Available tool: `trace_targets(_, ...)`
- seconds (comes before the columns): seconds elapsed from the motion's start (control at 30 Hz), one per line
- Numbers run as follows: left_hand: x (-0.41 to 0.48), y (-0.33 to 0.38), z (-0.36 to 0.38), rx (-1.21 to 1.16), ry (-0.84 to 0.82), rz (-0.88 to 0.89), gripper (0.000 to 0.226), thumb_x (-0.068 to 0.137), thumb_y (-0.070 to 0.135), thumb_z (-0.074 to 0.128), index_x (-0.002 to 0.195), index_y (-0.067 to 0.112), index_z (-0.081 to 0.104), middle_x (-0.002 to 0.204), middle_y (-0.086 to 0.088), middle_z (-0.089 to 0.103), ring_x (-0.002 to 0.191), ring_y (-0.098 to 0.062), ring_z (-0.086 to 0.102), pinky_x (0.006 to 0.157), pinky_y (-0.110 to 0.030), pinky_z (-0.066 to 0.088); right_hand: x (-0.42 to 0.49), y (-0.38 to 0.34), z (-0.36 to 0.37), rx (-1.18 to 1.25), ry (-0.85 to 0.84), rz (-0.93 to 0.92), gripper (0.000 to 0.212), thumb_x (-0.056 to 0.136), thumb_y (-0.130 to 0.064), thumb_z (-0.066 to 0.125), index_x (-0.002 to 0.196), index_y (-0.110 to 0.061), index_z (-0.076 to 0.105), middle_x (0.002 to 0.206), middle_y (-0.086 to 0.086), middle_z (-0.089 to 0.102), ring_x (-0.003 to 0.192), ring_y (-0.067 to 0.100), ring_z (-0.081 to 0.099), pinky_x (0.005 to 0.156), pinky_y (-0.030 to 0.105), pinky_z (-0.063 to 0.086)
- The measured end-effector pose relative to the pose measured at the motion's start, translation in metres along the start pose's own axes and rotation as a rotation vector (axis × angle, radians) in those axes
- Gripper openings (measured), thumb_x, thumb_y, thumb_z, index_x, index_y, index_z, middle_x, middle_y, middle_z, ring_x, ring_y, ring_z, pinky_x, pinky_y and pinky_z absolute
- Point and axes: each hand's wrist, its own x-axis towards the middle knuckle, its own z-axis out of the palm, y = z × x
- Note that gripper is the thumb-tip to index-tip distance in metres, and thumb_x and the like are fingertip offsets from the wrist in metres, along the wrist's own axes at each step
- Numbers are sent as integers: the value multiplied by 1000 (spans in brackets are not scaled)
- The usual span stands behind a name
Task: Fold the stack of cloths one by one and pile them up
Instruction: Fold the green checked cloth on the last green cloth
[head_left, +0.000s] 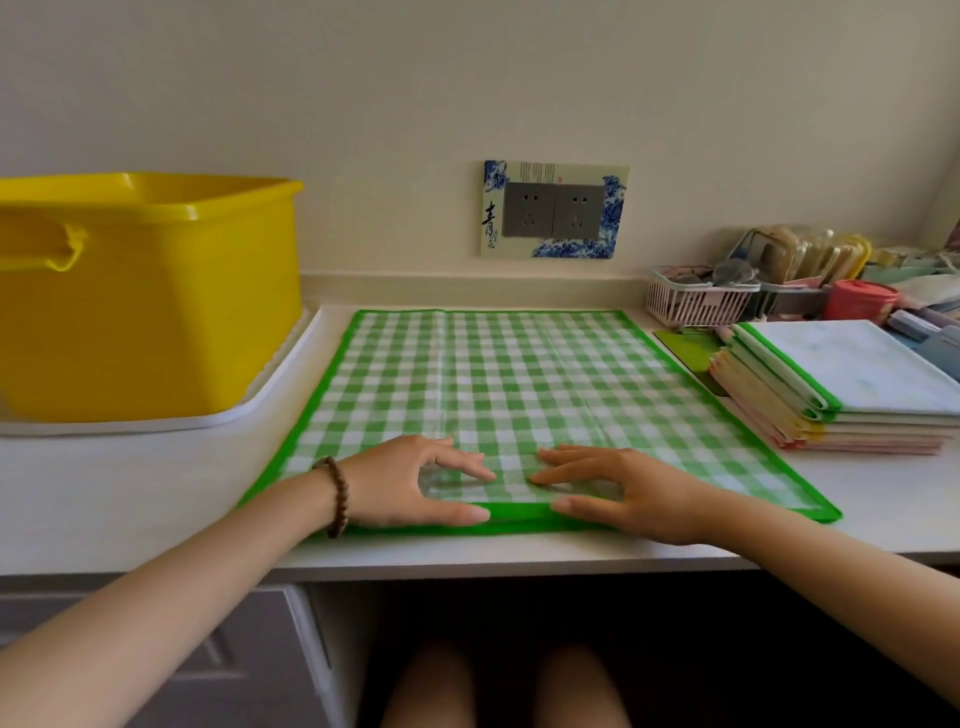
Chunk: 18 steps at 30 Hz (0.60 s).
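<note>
Cloth (493, 374) lies flat on counter (130, 493), folded pile (841, 395) just to its right. Left hand (415, 488) and right hand (623, 493) rest on near hem, fingers nearly straight, gripping nothing. Looks thin, light, limp, maybe slick: pinch the near corners.

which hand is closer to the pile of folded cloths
Right. The right hand rests on the near edge of the green checked cloth, left of the pile of folded cloths; the left hand lies beside it, farther left.
</note>
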Motion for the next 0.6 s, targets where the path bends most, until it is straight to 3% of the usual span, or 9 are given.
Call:
trace_targets(0.13,0,3,-1,44,-7,-11,58,67,62,70,121,52,53,140,29,39,133,8,25,114,-24,18,0,1,-2,-38,4,0,44,81,-57,59,124,-49,53,145,-28,33,133,-11,27,114,22,22)
trace_targets(0.27,-1,5,6,116,-24,13,67,66,60,72,127,54,45,145,33,26,137,10,9,115,-26,6,-6,0,1,-85,11,-51,57,75,-61,63,129,-50,47,147,-29,28,135,-13,20,113,16,16)
trace_targets(0.43,-8,3,10,115,28,64,57,70,58,71,122,54,49,144,32,31,137,11,12,115,-23,9,-14,-5,6,-168,36,-91,58,76,-66,55,131,-52,44,147,-30,26,134,-15,17,109,10,13)
trace_targets(0.6,-10,3,12,133,82,123,43,70,59,69,112,53,59,133,32,46,132,13,26,114,-20,20,-17,-7,9,-214,101,-128,48,80,-62,52,126,-47,53,142,-26,38,129,-14,30,108,7,21)
